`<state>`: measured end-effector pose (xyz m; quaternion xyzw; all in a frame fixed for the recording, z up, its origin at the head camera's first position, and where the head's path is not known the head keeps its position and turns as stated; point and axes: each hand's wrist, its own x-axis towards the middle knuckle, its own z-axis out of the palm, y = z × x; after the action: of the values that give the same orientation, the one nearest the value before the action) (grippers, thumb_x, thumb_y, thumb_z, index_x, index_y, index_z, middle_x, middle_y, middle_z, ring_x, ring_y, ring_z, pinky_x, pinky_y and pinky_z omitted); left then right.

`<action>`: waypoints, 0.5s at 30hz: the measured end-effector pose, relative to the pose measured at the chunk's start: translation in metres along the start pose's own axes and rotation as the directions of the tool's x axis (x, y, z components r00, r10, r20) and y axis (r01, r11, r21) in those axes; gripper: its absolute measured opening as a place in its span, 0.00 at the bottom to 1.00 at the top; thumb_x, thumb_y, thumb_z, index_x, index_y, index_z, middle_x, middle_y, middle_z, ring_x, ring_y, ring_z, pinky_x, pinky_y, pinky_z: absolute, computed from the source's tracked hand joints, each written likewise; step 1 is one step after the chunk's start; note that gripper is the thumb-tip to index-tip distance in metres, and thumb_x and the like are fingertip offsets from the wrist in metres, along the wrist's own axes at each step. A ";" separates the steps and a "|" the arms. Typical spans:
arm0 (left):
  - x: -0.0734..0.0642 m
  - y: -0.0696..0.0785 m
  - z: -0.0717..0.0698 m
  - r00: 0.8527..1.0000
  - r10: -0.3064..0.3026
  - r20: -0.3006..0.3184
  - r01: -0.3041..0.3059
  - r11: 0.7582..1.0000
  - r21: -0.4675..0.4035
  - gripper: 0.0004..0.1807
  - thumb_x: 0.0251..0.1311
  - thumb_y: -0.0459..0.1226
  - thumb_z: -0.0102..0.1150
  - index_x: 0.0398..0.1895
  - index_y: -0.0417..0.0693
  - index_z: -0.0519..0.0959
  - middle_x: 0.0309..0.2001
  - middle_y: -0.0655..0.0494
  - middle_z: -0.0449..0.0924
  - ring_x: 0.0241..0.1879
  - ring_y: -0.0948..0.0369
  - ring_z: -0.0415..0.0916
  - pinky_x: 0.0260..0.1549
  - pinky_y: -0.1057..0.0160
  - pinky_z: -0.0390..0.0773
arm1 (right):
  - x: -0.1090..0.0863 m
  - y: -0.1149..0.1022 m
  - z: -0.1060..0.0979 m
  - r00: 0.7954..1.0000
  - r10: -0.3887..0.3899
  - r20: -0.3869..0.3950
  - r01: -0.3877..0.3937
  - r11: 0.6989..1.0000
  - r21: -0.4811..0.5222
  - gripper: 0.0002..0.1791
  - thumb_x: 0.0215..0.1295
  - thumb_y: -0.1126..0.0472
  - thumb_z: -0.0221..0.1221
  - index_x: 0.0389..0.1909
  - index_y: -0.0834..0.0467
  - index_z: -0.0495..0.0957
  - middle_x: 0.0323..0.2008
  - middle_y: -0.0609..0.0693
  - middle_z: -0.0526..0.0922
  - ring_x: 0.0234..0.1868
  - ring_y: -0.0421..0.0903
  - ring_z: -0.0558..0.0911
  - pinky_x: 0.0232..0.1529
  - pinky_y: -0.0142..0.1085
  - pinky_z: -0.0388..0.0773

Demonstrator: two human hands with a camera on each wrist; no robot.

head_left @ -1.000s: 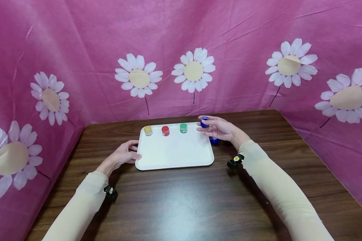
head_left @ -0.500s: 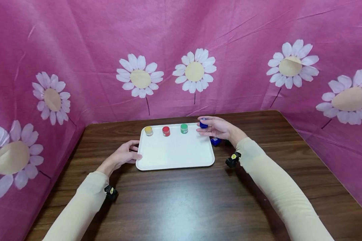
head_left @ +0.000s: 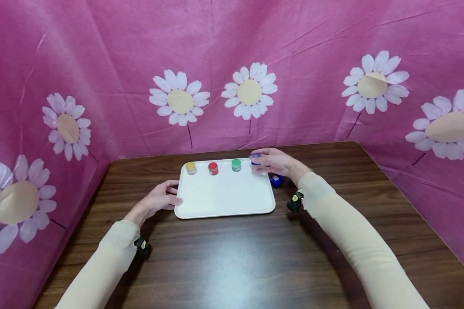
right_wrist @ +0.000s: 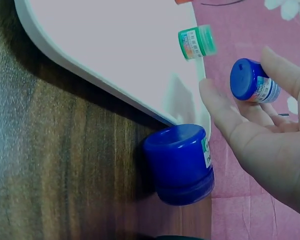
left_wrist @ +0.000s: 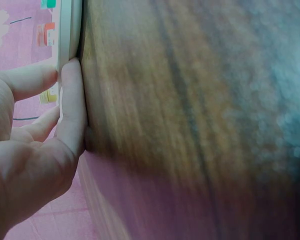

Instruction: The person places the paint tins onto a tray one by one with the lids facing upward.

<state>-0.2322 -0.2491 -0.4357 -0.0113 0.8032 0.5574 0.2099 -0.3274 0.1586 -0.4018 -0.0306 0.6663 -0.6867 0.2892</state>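
Note:
A white tray (head_left: pixel 224 193) lies on the table. My left hand (head_left: pixel 156 199) grips its left edge, with the thumb on the rim and a finger under it in the left wrist view. Along the tray's far side stand a yellow-lidded jar (head_left: pixel 191 168), a red jar (head_left: pixel 213 168) and a green jar (head_left: pixel 236 165). Over the far right corner, my right hand (head_left: pixel 276 162) holds a small blue jar (right_wrist: pixel 255 82) between thumb and fingers, partly hidden in the head view. Below that hand, a second blue jar (right_wrist: pixel 177 162) is on the table beside the tray.
The brown wooden table (head_left: pixel 224 262) extends in front of the tray. Pink cloth (head_left: pixel 131 51) with printed daisies hangs behind and at both sides. A dark rounded thing (right_wrist: pixel 180 237) shows at the bottom edge of the right wrist view, too cropped to name.
My right hand has shifted a little to the left with the small blue jar, closer to the green jar. The left hand keeps its place at the tray.

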 end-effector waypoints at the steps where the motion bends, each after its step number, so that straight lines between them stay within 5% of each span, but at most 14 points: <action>1: 0.000 0.000 0.000 1.000 -0.001 -0.001 0.001 1.000 0.000 0.42 0.62 0.26 0.64 0.77 0.36 0.56 0.58 0.35 0.65 0.45 0.53 0.77 0.44 0.57 0.85 | 0.001 0.000 0.001 1.000 0.002 -0.014 -0.002 1.000 -0.025 0.31 0.74 0.68 0.57 0.74 0.67 0.58 0.71 0.65 0.64 0.69 0.59 0.68 0.69 0.52 0.67; 15: 0.003 -0.002 -0.001 1.000 -0.001 0.004 0.001 1.000 -0.003 0.42 0.61 0.26 0.65 0.77 0.36 0.56 0.58 0.35 0.65 0.44 0.54 0.77 0.44 0.57 0.85 | 0.007 -0.002 0.000 0.988 -0.040 -0.147 -0.008 0.949 -0.314 0.31 0.66 0.69 0.66 0.69 0.57 0.72 0.54 0.58 0.70 0.50 0.52 0.74 0.51 0.45 0.80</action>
<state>-0.2345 -0.2504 -0.4378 -0.0111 0.8018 0.5586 0.2120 -0.3341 0.1548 -0.4024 -0.0294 0.7868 -0.5745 0.2237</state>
